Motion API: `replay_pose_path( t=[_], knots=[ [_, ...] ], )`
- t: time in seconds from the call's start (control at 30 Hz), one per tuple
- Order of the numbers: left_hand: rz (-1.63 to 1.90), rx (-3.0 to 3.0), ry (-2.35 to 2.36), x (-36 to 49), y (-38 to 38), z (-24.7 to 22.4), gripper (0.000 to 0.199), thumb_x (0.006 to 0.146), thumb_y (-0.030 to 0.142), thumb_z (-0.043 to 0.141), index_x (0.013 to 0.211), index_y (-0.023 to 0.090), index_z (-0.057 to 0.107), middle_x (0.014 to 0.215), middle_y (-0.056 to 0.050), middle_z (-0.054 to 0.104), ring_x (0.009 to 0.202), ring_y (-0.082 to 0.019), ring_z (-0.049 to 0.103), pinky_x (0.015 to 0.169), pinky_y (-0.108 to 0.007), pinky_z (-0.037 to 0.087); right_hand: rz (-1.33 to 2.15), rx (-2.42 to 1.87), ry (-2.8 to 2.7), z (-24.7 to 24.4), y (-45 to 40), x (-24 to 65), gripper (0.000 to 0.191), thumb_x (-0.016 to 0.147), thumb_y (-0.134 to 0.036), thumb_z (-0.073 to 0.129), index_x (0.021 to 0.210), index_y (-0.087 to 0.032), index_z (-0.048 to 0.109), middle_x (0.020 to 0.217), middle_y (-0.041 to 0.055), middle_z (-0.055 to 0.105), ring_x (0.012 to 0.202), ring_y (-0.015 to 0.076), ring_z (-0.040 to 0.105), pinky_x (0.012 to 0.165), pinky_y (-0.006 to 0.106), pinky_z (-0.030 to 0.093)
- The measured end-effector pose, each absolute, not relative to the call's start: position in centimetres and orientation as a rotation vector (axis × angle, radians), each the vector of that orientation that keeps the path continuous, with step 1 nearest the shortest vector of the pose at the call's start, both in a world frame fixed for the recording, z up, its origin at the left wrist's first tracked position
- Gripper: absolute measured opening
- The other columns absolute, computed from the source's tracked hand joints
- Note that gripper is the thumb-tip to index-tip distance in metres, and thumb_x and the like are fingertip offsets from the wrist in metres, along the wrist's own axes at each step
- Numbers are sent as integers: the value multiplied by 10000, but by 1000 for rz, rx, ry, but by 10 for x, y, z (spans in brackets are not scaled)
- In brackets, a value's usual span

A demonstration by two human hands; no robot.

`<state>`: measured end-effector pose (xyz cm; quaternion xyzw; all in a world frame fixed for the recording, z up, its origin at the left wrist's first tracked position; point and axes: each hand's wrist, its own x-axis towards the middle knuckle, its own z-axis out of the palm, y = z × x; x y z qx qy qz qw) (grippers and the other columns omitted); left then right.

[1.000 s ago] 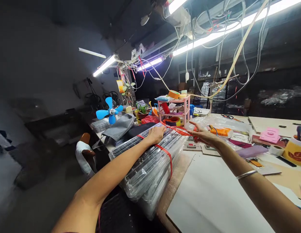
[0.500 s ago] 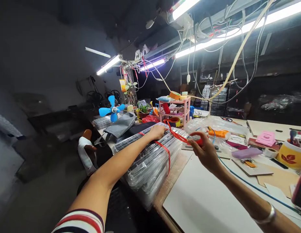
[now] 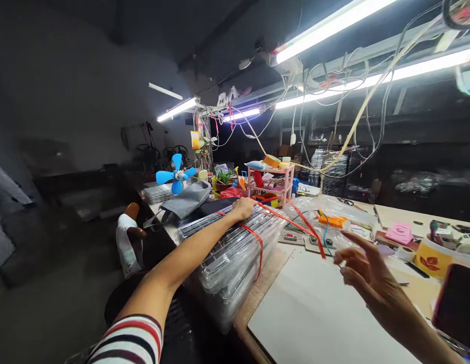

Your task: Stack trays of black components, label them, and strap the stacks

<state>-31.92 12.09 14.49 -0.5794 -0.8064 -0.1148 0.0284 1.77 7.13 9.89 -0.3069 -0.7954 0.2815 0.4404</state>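
Observation:
A bundle of clear plastic packs (image 3: 238, 253) lies stacked at the table's left edge, with a red plastic strap (image 3: 262, 247) around it. My left hand (image 3: 243, 208) rests on top of the stack, closed at the strap; its fingertips are partly hidden. From that hand, loose red strap stretches right over the table, its end hanging near my right hand (image 3: 371, 278). That right hand is in the air over the white board (image 3: 307, 303), fingers apart and nothing visible in them, a small gap from the strap end.
Behind the bundle are a blue fan (image 3: 177, 174), grey cloth (image 3: 187, 199) and a pink rack (image 3: 271, 177). An orange tool (image 3: 333, 221), pink piece (image 3: 399, 232), yellow-and-white tub (image 3: 434, 260) and dark-screened device (image 3: 458, 306) are on the right. Cables (image 3: 371, 101) hang overhead.
My right hand has let go of the red strap and moved right and toward me, its fingers opening. The strap's loose end now drops freely. My left hand has stayed on the bundle.

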Motion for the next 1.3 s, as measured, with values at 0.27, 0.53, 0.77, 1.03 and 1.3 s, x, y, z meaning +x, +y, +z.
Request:
replay_pose_path(
  t=[0.27,0.53,0.77,1.03,1.3],
  knots=[
    [-473,-1879,-2363,-317,118,149,440,956,399,324,908,130,668,914,-91,697,879,-174,637,790,-322,453,487,-796,-2124,92,114,-45,327,899,-347,382,1158,-234,546,1252,95,505,1004,219,555,896,392,448],
    [-430,-1881,-2337,-321,118,134,424,946,414,293,940,215,668,1008,-77,684,948,-195,620,775,-285,437,759,-1009,-2046,80,190,-87,389,800,-529,468,786,-174,627,626,41,564,586,183,542,540,292,450],
    [-350,-1967,-2409,-318,127,132,343,898,446,418,891,229,684,1062,-72,675,1047,-234,584,852,-314,427,1012,-783,-2004,82,88,-51,516,815,-621,425,518,-198,420,507,-19,353,499,111,339,475,243,278],
    [-652,-1964,-2424,-315,121,135,259,867,384,557,958,151,626,1006,-58,640,937,-185,603,854,-398,476,784,-818,-2112,85,63,-20,450,870,-559,384,648,-205,553,555,-3,468,501,126,417,501,261,358],
    [-1642,-1736,-2141,-326,70,195,543,935,559,244,1029,139,575,767,-28,590,596,-111,522,573,-289,458,446,-999,-1917,75,44,17,493,887,-483,436,1353,-334,376,1356,95,361,702,125,601,623,305,533]
  ],
)
